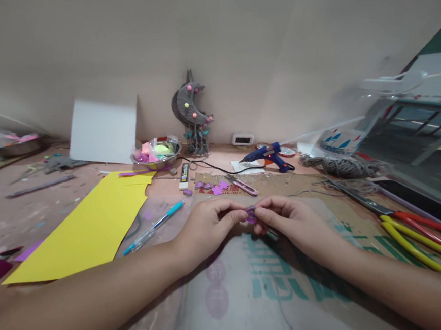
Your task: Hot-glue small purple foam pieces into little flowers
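Note:
Between my two hands is a small purple piece, apparently cut paper with a grey edge; the fingers hide much of it. My left hand pinches its left side with thumb and forefinger. The thumb and fingers of my right hand close on its right side. Just beyond lie purple paper flowers and a few small purple pieces with grey edges. A pink craft knife rests beside them on the cardboard. Both hands are above a translucent sheet on the table.
To the left are yellow paper and a blue pen. At the back stand a bowl of colourful bits, a grey moon ornament and a blue glue gun with its cord. Large scissors and grey yarn lie right.

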Demonstrator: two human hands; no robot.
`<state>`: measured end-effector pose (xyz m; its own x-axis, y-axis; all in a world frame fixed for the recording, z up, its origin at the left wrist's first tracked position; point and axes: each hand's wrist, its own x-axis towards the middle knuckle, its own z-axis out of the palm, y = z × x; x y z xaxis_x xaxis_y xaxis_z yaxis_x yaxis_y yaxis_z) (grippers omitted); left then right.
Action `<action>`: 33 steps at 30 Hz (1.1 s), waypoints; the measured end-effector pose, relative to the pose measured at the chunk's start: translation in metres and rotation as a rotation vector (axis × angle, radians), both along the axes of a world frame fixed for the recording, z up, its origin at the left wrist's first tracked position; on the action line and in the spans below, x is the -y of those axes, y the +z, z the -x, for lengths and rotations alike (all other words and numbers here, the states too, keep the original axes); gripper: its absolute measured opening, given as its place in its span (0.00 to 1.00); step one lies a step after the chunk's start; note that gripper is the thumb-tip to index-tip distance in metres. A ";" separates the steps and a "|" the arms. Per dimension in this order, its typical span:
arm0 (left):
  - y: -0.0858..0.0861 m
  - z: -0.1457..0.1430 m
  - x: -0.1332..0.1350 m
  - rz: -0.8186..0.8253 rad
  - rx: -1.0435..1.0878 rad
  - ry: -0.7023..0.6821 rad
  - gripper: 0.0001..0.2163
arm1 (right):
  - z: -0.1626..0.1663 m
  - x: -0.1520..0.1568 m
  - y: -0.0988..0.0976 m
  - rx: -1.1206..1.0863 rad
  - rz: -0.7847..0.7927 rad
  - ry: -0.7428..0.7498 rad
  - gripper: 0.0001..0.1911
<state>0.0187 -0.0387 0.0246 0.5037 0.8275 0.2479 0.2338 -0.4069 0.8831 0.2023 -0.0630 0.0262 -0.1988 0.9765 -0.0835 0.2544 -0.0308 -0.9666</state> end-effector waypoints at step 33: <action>-0.002 0.001 -0.002 0.008 -0.043 0.032 0.10 | 0.003 0.004 0.004 0.112 -0.133 0.011 0.12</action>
